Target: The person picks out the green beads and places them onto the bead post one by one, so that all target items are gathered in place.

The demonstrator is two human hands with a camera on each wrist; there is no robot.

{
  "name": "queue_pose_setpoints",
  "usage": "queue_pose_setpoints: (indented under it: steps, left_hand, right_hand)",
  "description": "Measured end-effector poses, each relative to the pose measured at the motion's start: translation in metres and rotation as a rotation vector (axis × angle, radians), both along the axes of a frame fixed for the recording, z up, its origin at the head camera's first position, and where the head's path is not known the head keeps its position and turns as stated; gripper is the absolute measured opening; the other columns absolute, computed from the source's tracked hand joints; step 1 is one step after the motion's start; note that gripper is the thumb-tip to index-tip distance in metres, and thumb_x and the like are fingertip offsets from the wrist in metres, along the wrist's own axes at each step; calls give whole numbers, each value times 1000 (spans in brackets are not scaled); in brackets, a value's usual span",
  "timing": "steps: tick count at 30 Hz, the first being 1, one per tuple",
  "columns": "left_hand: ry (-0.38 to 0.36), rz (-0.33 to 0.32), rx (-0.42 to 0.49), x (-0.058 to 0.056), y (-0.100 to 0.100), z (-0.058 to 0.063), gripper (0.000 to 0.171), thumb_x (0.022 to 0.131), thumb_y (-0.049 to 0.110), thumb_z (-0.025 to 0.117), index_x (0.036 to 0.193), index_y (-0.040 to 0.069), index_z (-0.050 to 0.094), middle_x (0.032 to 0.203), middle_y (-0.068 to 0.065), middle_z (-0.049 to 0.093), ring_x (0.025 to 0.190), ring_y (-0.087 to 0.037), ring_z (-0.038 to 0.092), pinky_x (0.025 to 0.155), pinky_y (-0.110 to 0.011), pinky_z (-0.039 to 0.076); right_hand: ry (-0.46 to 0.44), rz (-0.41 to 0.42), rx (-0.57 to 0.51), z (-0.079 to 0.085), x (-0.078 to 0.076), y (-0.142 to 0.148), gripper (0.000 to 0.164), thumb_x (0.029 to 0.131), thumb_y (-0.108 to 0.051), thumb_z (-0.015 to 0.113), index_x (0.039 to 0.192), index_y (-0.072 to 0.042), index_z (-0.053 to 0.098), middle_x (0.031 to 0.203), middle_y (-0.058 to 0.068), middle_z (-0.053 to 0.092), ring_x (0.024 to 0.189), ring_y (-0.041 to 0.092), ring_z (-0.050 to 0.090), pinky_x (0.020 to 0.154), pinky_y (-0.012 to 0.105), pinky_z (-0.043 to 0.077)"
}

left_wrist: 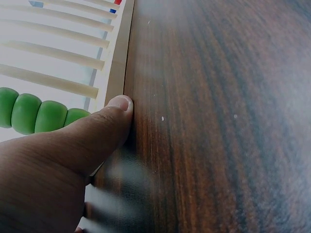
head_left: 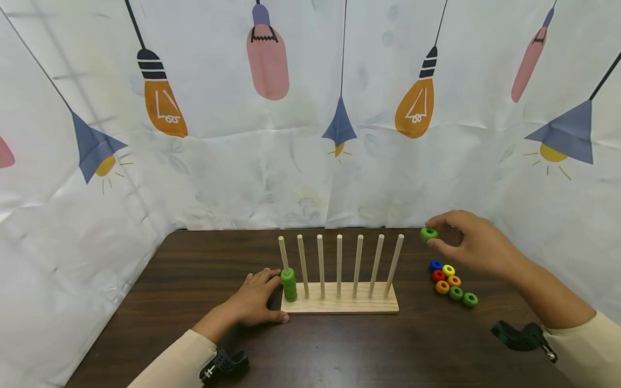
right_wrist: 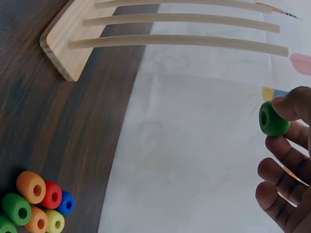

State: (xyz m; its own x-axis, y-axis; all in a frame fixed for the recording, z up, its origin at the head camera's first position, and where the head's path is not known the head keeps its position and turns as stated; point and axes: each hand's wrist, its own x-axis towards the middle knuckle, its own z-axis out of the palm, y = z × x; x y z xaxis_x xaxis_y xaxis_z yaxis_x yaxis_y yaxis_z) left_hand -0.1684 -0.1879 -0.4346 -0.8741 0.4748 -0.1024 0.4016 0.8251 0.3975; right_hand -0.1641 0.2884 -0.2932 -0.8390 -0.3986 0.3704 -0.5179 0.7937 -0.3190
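Observation:
A wooden peg rack point(head_left: 339, 306) stands on the table, with seven-odd upright pegs along its base. On its leftmost peg sits a stack of several green beads point(head_left: 289, 286); the other pegs are bare. My left hand point(head_left: 251, 303) grips the left end of the base, the thumb point(left_wrist: 116, 109) against its front edge and the fingers reaching behind. To the right of the rack, my right hand point(head_left: 477, 242) is raised over the table, pinching a green bead point(right_wrist: 276, 121) between thumb and fingertip. The bead's hole shows in the right wrist view.
Loose beads lie right of the rack: blue point(head_left: 435, 265), yellow point(head_left: 448, 270), red point(head_left: 439, 276), two orange and two green ones, the outermost green bead point(head_left: 470, 300) nearest the right sleeve. Behind the dark wooden table point(head_left: 339, 350) hangs a white cloth point(head_left: 310, 178) printed with lamps.

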Motion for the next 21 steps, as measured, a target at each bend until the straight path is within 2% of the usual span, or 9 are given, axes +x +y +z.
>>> queue_pose_setpoints:
  steps: [5, 13, 21]
  left_hand:
    - [0, 0, 1, 0, -1, -1, 95, 82, 57, 82, 153, 4, 46, 159, -20, 35, 150, -47, 22, 117, -69, 13]
    - [-4, 0, 5, -1, -1, -2, 95, 81, 56, 82, 152, 4, 47, 159, -20, 35, 150, -47, 22, 117, -69, 13]
    - [1, 0, 2, -1, -1, -2, 95, 81, 56, 82, 152, 4, 47, 159, -20, 35, 150, -47, 22, 117, -70, 13]
  right_hand:
    - [14, 12, -8, 3, -1, -5, 31, 91, -22, 81, 120, -15, 72, 111, -2, 67, 94, 13, 61, 73, 34, 57]
    - [-6, 24, -25, 9, -1, -13, 31, 93, -23, 79, 121, -15, 71, 107, 0, 64, 74, 12, 55, 64, 29, 50]
    - [16, 44, -29, 14, -3, -20, 30, 92, -21, 79, 120, -16, 72, 106, -1, 64, 71, 12, 51, 61, 28, 47]
